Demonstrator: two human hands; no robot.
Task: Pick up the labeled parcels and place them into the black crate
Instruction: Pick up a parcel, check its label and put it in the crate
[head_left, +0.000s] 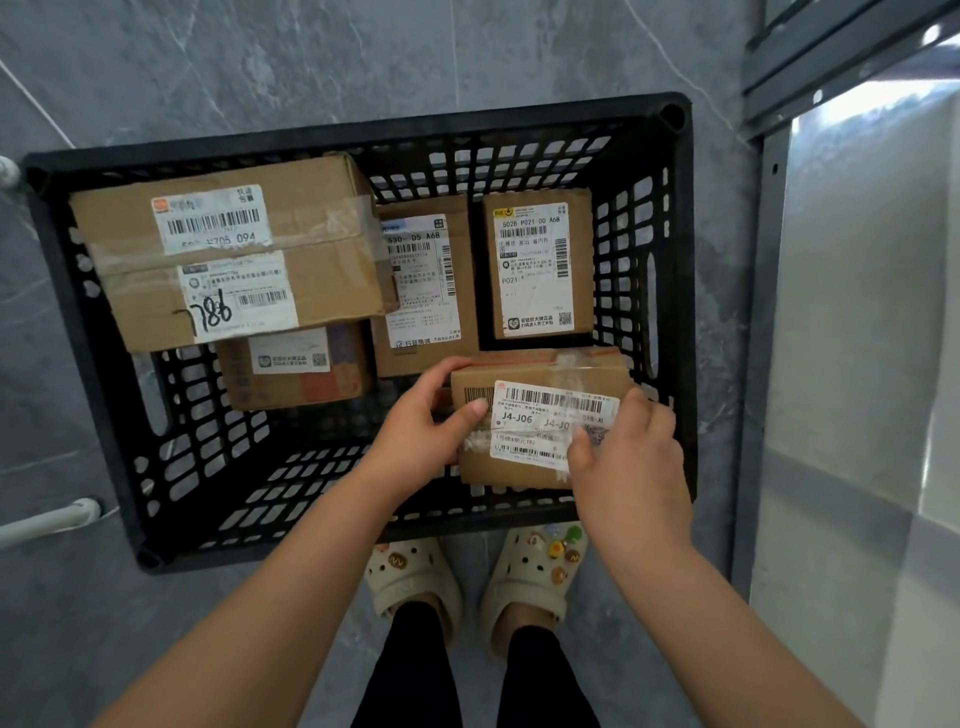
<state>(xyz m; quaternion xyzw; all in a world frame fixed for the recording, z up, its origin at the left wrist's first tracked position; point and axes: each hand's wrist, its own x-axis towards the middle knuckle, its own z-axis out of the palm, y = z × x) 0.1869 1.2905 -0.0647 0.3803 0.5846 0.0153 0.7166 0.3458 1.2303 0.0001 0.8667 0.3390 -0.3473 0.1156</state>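
Left hand (423, 426) and right hand (626, 447) grip opposite ends of a small brown cardboard labeled parcel (535, 415), held between them inside the black perforated plastic crate (680, 291).

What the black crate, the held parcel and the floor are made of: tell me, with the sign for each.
Black crate: probably moulded plastic, matt; slotted lattice walls and rounded corner sockets.
Held parcel: brown cardboard, matt, with creased edges; glossy clear tape over it, white paper label.
Floor: grey veined tile, stone or ceramic, faint sheen; seams visible.
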